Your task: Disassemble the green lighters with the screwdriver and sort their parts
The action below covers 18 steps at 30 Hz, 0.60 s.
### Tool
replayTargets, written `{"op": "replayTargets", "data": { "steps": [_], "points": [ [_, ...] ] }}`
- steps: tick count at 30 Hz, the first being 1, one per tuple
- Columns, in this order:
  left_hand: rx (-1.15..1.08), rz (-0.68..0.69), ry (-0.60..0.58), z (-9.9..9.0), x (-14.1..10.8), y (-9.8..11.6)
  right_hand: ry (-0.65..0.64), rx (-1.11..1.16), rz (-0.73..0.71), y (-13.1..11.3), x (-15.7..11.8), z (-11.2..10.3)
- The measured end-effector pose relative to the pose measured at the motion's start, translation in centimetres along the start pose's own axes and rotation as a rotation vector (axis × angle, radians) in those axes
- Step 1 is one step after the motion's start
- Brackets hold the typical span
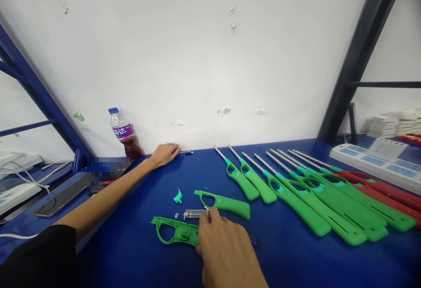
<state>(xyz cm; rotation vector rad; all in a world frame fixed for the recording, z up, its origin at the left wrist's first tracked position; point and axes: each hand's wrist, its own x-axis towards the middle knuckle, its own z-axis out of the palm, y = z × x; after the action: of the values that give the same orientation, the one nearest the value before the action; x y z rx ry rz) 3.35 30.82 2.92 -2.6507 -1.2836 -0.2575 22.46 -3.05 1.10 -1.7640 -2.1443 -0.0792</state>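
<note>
My left hand (pixel 164 154) is stretched far out near the wall, fingers closed at the end of a thin dark pen-like tool (pixel 187 152). My right hand (pixel 226 246) pinches one end of a clear fuel tank (pixel 194 213) low over the table. Beneath its fingers lies an opened green lighter handle half (pixel 177 232), partly covered by the hand. Just beyond is the other green handle half (pixel 226 204). A turquoise trigger (pixel 178 197) and a small pale part (pixel 176 215) lie to the left. A clear bluish object (pixel 255 240) shows beside the right hand, mostly hidden.
Several assembled green lighters (pixel 296 204) lie in a row on the right, red ones (pixel 388 189) beyond them. A white power strip (pixel 375 161) sits at the far right. A drink bottle (pixel 125 134) leans by the wall; a phone (pixel 62 196) lies left on the blue table (pixel 138 204).
</note>
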Motion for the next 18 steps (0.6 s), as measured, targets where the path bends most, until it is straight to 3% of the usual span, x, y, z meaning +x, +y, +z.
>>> {"op": "replayTargets", "data": {
  "steps": [12, 18],
  "points": [
    [-0.087, 0.129, 0.017, -0.4, -3.6, -0.9, 0.115, -0.024, -0.056, 0.3, 0.0, 1.6],
    [-0.103, 0.166, 0.132, -0.9, -5.5, -0.3, 0.17, -0.1, -0.108, 0.0, 0.2, 1.2]
  ]
}}
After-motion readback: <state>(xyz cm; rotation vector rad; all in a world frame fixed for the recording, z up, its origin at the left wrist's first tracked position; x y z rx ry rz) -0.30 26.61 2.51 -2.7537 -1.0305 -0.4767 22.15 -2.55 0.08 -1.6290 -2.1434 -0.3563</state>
